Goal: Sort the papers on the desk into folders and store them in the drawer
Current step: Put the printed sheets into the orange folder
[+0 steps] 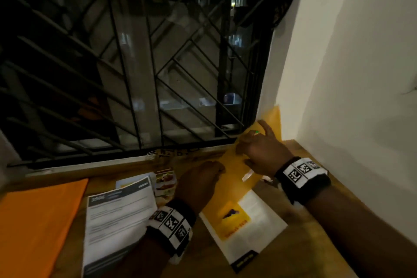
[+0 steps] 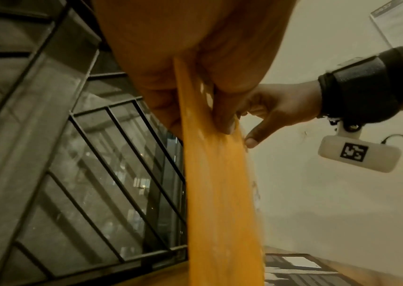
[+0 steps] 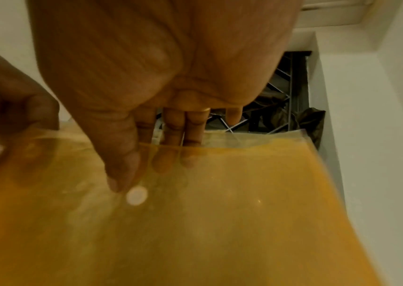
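Gripping the translucent yellow folder [image 1: 244, 165] at two o'clock on the wooden desk [image 1: 300, 244], both hands pinch its raised edge: left hand [image 1: 198, 184], right hand [image 1: 261, 149]. Only the right wrist view shows its round white snap [image 3: 136, 196], fingers [image 3: 171, 135] behind the plastic.

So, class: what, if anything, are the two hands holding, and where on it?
Both hold the translucent yellow folder at its upper edge: the left hand pinches it, the right hand grips beside the snap button.
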